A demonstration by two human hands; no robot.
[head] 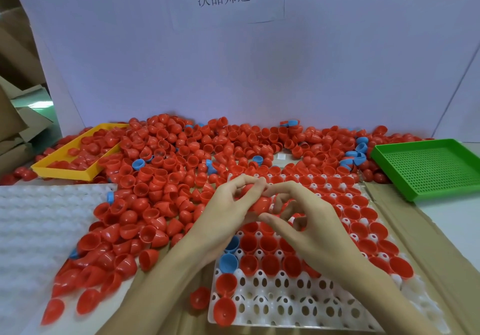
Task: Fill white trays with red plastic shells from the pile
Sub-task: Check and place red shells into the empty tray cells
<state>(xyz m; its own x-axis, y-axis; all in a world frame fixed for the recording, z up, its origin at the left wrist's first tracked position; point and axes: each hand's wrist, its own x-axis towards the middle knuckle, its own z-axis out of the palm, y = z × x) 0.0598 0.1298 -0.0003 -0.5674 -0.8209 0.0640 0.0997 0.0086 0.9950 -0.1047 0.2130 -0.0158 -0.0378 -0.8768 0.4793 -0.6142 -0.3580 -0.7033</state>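
A big pile of red plastic shells (166, 168) covers the table's middle and left. In front of me lies a white tray (280, 301) with round holes; most of its far rows hold red shells, and two blue caps (228, 262) sit at its left side. Above the tray my left hand (228, 212) grips red shells (259, 203), its fingers curled round them. My right hand (306, 220) meets it from the right and pinches the same shells with thumb and fingers.
A second white tray (44, 220) lies at the left. A yellow tray (52, 171) with red shells stands at the back left, a green perforated tray (431, 168) at the right. Blue caps (355, 155) are scattered in the pile. Brown cardboard (426, 243) lies underneath.
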